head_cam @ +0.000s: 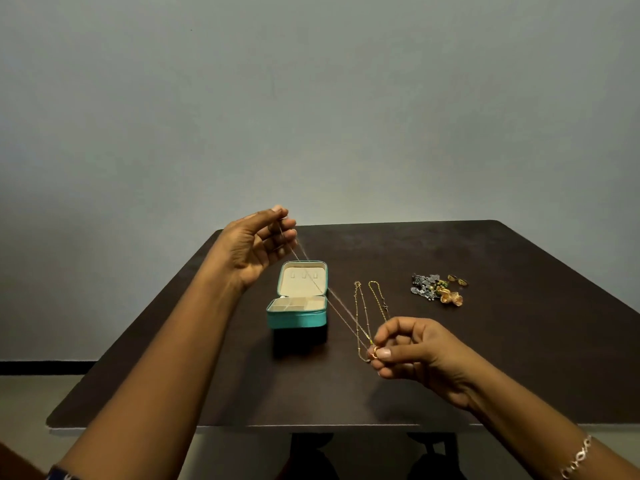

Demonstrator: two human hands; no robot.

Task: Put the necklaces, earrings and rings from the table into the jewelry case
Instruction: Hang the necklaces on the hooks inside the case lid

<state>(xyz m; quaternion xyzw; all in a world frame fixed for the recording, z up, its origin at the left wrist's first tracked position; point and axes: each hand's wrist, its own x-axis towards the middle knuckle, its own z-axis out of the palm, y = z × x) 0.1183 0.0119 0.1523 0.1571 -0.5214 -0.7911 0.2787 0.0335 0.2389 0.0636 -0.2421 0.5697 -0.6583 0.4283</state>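
Stretching a thin gold necklace [337,308] between both hands, the person holds it taut above a dark table [485,358]. The left hand [256,249] is raised over the far left part of the table, its thumb and fingertips pinched on one end of the chain. The right hand [412,348] is lower and nearer, pinching the other end, where a small gold pendant [373,354] shows just beside the thumb. The chain runs diagonally down from left hand to right, crossing in front of the teal jewelry case [298,318].

The case stands open on the table between the hands, lid upright, with a cream lining and several small compartments in its base (what lies in them is too small to tell). Two more gold necklaces [367,306] lie on the table just to the right of the case, their near ends passing by the right hand's fingers. Farther right, well apart from the case, sits a small heap of earrings and rings [438,291], silver and gold pieces mixed together. A silver bracelet [576,459] circles the right wrist.
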